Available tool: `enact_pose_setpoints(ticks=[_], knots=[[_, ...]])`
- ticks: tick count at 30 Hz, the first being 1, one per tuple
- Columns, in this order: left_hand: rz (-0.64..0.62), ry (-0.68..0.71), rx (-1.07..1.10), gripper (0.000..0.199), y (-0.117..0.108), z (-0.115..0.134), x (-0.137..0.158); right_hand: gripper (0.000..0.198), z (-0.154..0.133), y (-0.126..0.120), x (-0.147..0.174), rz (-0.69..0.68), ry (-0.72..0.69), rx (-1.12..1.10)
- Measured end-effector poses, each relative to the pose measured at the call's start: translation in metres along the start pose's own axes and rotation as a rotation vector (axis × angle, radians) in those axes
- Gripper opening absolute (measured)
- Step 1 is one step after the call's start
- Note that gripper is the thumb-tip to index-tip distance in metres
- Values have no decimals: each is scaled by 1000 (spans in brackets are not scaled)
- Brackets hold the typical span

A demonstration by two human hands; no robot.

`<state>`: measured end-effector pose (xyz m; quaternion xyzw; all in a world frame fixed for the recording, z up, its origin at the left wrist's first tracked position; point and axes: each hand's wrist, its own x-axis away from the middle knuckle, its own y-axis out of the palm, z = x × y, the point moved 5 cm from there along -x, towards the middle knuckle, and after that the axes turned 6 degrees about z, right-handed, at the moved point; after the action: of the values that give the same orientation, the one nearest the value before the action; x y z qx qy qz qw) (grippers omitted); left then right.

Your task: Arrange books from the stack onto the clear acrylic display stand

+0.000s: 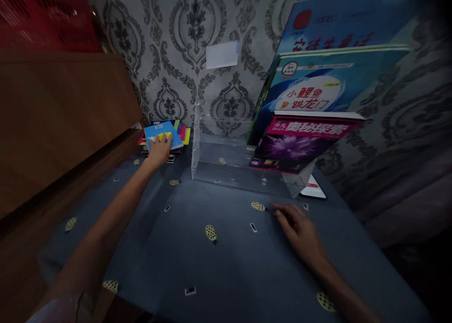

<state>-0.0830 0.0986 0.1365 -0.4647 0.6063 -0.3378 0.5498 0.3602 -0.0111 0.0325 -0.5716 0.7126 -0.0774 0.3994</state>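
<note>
On a small pile of books at the back left lies a blue-covered book (175, 138), with a yellow patch on its cover. My left hand (160, 149) rests on this top book, its fingers spread over the cover. Over the front right of the patterned tablecloth (233, 262) is my right hand (299, 229), loosely curled with a gap between thumb and fingers and nothing visible in it. Between the hands stands a clear tiered book rack (229, 174). Its right side holds a purple-and-pink book (294, 141), a teal book (314, 90) behind it, and a larger blue book (328, 21) at the back.
A phone or tablet (314, 189) lies behind the rack's right end. A white paper (221, 55) shows against the patterned wall above the rack. To the left stands a brown wooden cabinet (67, 120) with a red box or bag (45, 19) on it.
</note>
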Motion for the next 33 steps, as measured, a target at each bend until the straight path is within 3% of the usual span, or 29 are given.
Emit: enact_pose_setpoints(ticks=[9,16,19,23,25,27,30,33], knots=[[62,67,-33,78,10,2,58,35,-5,-3,-1,-60,-11,47],[18,99,43,81,11,10,118,34,0,2,1,-22,-45,65],[-108,136,125,78,11,12,160,33,0,2,2,-12,-48,68],[-408,304,289,67,3,3,199,31,-3,1,3,-22,-68,97],[-546,414,438,66,-3,-3,197,31,-6,1,4,-25,-69,105],[-567,398,544,61,-1,-10,174,31,-8,1,4,-30,-63,102],[-380,135,494,53,16,-20,127,31,-11,0,4,-27,-58,92],[-199,-95,382,48,36,-21,102,32,-12,0,3,-26,-61,92]])
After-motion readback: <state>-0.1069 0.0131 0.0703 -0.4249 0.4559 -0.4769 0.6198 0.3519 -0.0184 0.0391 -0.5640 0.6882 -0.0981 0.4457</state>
